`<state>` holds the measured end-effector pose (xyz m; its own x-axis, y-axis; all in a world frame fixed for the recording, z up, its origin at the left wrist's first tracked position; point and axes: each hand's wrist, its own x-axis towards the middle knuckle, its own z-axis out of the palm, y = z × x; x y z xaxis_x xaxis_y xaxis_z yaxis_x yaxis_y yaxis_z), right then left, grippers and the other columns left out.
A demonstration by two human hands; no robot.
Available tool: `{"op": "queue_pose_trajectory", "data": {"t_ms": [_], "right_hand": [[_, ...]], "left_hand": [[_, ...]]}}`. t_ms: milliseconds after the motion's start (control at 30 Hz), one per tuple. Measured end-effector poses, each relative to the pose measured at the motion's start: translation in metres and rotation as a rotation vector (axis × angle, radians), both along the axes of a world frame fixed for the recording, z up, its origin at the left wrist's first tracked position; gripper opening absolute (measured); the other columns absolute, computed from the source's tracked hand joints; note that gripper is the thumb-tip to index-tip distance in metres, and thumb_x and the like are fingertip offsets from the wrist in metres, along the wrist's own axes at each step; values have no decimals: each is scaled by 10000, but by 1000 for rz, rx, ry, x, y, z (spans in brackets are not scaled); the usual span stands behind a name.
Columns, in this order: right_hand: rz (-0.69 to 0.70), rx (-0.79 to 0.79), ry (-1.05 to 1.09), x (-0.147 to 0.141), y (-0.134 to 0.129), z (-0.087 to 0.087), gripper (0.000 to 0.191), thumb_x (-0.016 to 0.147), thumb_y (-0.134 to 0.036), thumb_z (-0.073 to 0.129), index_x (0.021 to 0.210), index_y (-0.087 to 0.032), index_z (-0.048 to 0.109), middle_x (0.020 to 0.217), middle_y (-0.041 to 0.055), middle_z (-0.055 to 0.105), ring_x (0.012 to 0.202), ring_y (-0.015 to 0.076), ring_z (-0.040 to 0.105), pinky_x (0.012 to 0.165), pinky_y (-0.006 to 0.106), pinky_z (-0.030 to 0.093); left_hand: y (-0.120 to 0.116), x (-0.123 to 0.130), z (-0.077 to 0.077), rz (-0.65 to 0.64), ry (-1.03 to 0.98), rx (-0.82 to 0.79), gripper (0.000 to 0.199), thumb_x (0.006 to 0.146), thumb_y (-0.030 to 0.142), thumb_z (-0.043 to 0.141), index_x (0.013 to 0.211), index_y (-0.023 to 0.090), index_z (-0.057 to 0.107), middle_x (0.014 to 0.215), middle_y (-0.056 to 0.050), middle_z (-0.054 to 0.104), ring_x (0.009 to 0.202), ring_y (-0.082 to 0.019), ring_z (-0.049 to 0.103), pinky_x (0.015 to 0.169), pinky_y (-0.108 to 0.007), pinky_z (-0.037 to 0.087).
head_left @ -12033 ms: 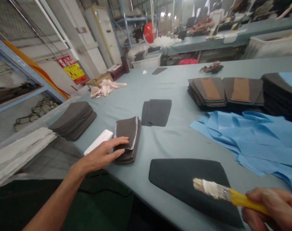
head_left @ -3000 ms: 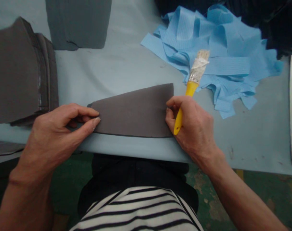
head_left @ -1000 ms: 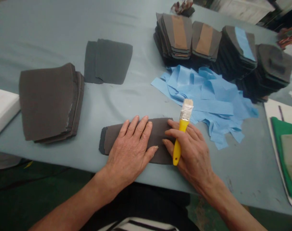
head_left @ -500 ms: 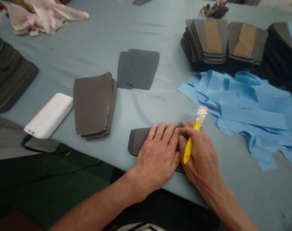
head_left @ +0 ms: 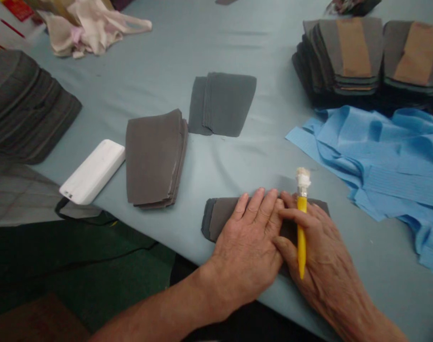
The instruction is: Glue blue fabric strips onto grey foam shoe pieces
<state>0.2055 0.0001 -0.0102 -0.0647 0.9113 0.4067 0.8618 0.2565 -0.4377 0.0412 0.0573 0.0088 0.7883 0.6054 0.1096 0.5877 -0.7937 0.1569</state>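
My left hand [head_left: 250,242] lies flat, fingers stretched out, pressing on a dark brown fabric piece [head_left: 221,216] at the table's near edge. A darker grey layer shows at that piece's left end, and both hands hide much of its middle. Beside it, my right hand [head_left: 325,261] also rests on the piece, its fingers bent. A yellow-handled paintbrush [head_left: 302,232] is held across that hand, with its white-smeared bristles pointing away from me. To the left stands a stack of brown pieces [head_left: 154,159], and behind it are thin grey pieces [head_left: 230,102].
Blue fabric strips [head_left: 383,156] are heaped at the right. Behind them stand banded stacks of grey pieces [head_left: 351,52]. A white power bank [head_left: 93,171] with a black cable lies near the left edge. Farther left is a dark stack [head_left: 27,109]; beige cloth [head_left: 91,28] lies behind.
The view has shifted, so the table's things appear farther right. The paintbrush has turned to point straighter away from me. My right hand has spread farther over the fabric piece; my left stays flat.
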Motion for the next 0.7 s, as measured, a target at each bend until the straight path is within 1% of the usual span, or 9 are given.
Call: {"op": "queue_pose_trajectory", "data": {"t_ms": [100, 200, 367, 433, 567, 700], "right_hand": [[-22, -12, -15, 1, -2, 0, 361, 1118, -484, 509, 1339, -208, 577, 1504, 190, 640, 1390, 361, 604, 1146, 563, 461], [-43, -21, -34, 2, -3, 0, 344, 1115, -455, 514, 1319, -187, 583, 1520, 208, 625, 1379, 384, 599, 1127, 576, 477], [-86, -71, -40, 1, -3, 2, 289, 1090, -385, 553, 1294, -183, 586, 1540, 230, 599, 1371, 424, 592, 1102, 644, 498], [-80, -86, -53, 1, -4, 4, 276, 1077, -352, 566, 1293, -181, 582, 1553, 238, 586, 1376, 423, 587, 1107, 651, 499], [-76, -88, -67, 3, -5, 8, 285, 1068, -331, 582, 1306, -176, 567, 1569, 254, 569, 1409, 395, 564, 1128, 620, 495], [-69, -104, -57, 5, -6, 9, 290, 1074, -358, 573, 1295, -170, 572, 1575, 276, 552, 1451, 386, 525, 1148, 609, 472]], "left_hand": [[1, -3, 0, 9, -15, 7, 628, 1116, 409, 351, 1624, 50, 437, 1716, -149, 436, 1607, -311, 398, 1326, -456, 317], [3, -9, 1, 39, -24, -1, 619, 1116, 406, 366, 1605, 37, 453, 1716, -162, 434, 1602, -328, 405, 1324, -467, 327], [8, -22, 2, 126, -16, -23, 620, 1129, 433, 348, 1593, 39, 463, 1698, -177, 460, 1579, -356, 440, 1296, -519, 382], [9, -26, 2, 144, -14, -30, 606, 1126, 408, 360, 1591, 32, 459, 1687, -196, 471, 1575, -361, 444, 1286, -540, 392], [10, -32, 0, 153, -31, -27, 582, 1116, 358, 372, 1588, 23, 440, 1662, -228, 495, 1564, -374, 457, 1271, -563, 390], [10, -36, -4, 150, -66, -5, 563, 1121, 353, 365, 1593, 53, 422, 1650, -208, 521, 1559, -358, 455, 1276, -537, 366]]}}
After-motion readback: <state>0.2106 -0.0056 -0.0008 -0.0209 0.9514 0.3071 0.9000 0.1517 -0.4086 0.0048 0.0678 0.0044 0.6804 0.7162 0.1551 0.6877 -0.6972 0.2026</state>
